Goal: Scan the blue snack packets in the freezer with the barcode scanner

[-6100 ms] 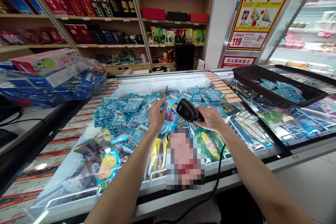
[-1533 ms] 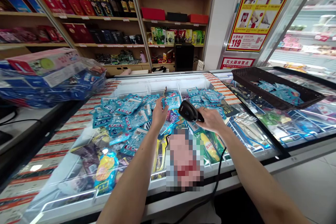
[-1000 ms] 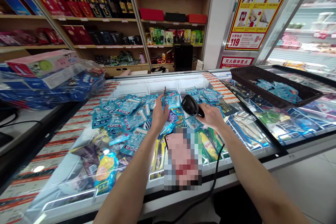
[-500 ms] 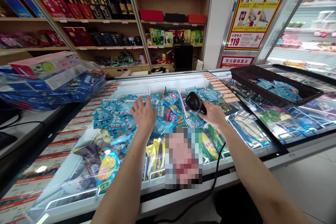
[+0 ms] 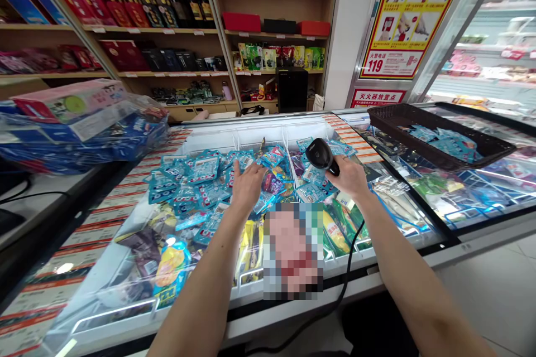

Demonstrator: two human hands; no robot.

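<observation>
The freezer top (image 5: 104, 284) bears glossy blue packets (image 5: 205, 169) near its far edge; the left hand (image 5: 248, 184), fingers spread, is over them; the right hand (image 5: 350, 179), fingers curled, grips a black scanner (image 5: 320, 154), farther right than before.

Bright, cool white light where I'm working; freezer (image 5: 209, 136) glows inside. Hot glare spots on its glass (image 5: 109, 268), lower left. Fridge (image 5: 494, 39) far right nearly blown out, back shelves (image 5: 272, 1) dimmer. Wide lens stretches my forearms (image 5: 205, 273) toward the bottom (uprights lean too). Small print on the packets (image 5: 205, 170) is mushy. Coarse pixel block (image 5: 293, 251) masks a patch, lower centre.
</observation>
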